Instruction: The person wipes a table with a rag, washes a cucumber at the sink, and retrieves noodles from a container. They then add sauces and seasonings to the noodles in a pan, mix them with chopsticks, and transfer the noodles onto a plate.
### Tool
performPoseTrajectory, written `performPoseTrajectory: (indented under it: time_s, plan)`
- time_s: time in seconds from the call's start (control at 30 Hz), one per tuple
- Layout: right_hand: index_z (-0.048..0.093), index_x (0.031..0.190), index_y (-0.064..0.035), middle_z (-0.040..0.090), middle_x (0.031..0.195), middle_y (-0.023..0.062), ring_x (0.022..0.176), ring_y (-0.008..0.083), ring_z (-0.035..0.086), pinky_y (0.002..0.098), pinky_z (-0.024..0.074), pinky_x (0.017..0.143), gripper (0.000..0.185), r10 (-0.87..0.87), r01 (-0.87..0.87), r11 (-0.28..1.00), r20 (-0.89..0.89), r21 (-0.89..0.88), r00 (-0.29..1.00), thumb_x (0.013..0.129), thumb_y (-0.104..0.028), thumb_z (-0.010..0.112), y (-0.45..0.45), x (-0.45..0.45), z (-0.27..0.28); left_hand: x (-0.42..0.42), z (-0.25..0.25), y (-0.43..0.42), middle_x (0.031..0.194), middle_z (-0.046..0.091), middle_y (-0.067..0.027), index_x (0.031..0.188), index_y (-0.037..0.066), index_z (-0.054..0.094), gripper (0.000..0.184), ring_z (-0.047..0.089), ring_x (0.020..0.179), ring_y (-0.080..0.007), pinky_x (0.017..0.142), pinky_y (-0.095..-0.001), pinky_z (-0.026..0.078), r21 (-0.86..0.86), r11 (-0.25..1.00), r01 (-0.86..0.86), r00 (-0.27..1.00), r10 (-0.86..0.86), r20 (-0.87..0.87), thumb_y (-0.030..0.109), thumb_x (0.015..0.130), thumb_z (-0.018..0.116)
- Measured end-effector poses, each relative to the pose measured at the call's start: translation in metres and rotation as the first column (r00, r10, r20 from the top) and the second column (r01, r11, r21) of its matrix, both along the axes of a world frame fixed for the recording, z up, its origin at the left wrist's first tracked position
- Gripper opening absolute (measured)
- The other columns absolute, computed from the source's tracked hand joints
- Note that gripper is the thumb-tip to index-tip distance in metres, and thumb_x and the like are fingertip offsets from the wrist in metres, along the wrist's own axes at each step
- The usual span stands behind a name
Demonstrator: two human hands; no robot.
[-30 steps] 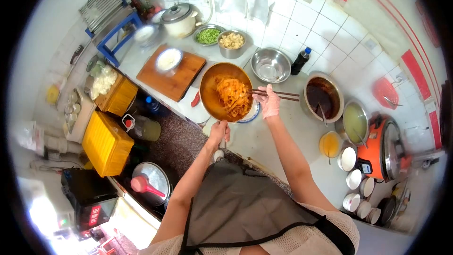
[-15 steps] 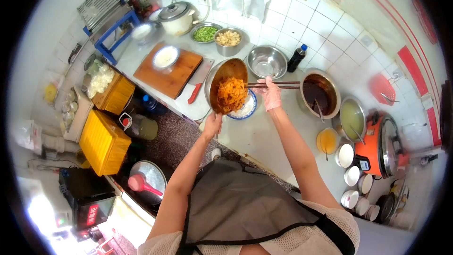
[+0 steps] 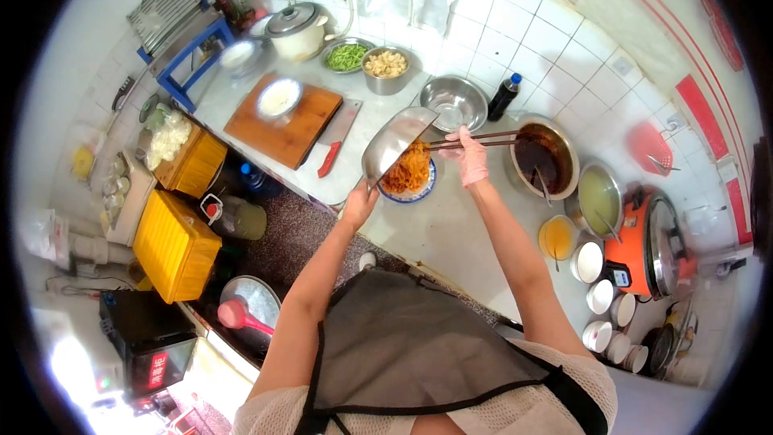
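My left hand [image 3: 360, 204] is closed on the near rim of a steel mixing bowl [image 3: 394, 141], which is tipped steeply to the right over a blue-rimmed plate [image 3: 429, 190]. Reddish-orange noodle-like strips [image 3: 409, 170] lie on the plate below the bowl's edge; the bowl's inside is turned away from view. In a clear plastic glove, my right hand [image 3: 467, 160] grips a pair of long dark chopsticks [image 3: 491, 138]. Their tips reach left to the food at the bowl's edge.
Left of the bowl are a cleaver [image 3: 338, 133] with a red handle and a wooden cutting board [image 3: 270, 130] bearing a white bowl. An empty steel bowl [image 3: 455, 101], a dark bottle [image 3: 505, 98], a pot of dark sauce [image 3: 568, 153] and an orange cooker [image 3: 632, 246] stand behind and right.
The mixing bowl has tipped further, showing its outside, and the orange strips have moved from it onto the plate. My right hand has shifted slightly right with the chopsticks.
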State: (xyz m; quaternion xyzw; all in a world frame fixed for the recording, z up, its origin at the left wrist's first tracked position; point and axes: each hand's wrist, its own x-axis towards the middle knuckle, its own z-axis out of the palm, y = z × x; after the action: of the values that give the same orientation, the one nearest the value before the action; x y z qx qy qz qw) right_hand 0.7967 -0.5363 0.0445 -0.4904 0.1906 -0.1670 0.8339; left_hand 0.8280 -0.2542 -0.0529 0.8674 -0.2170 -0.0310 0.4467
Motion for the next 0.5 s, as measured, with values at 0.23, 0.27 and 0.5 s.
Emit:
performPoseTrajectory:
  time_s: [0.23,0.27,0.5]
  plan:
    - [0.061,0.084,0.006,0.064,0.081,0.0162,0.064,0.027,0.065,0.034,0.0566,0.055,0.041,0.032,-0.033,0.992,-0.007,-0.12,0.999,0.094,-0.033,0.056,-0.002,-0.008,0.013,-0.012,0.022,0.0,0.083,0.061,-0.0286,0.104,-0.002,0.05,0.027,0.058,0.079,-0.0469,0.069,-0.0507,0.047,0.018,0.999,-0.027,1.0,0.027,-0.013,0.015,0.084,0.058]
    - [0.061,0.084,0.006,0.064,0.081,0.0162,0.064,0.027,0.065,0.034,0.0566,0.055,0.041,0.034,-0.035,0.992,-0.008,-0.12,0.999,0.094,-0.033,0.056,-0.001,-0.008,0.017,-0.015,0.024,0.0,0.083,0.061,-0.0287,0.104,-0.002,0.05,0.027,0.058,0.078,-0.0467,0.069,-0.0502,0.047,-0.012,0.999,-0.044,0.999,0.045,0.011,0.015,0.084,0.058]
    - [0.059,0.084,0.0048,0.065,0.078,0.0148,0.06,0.0235,0.064,0.0319,0.0572,0.052,0.033,0.036,-0.06,0.969,-0.101,-0.241,0.994,0.095,-0.025,0.054,0.011,0.005,0.027,-0.026,0.034,-0.003,0.074,0.058,-0.0278,0.093,-0.007,0.054,0.026,0.057,0.07,-0.0441,0.062,-0.0458,0.045,-0.098,0.984,-0.148,0.989,0.148,-0.009,0.019,0.09,0.054]
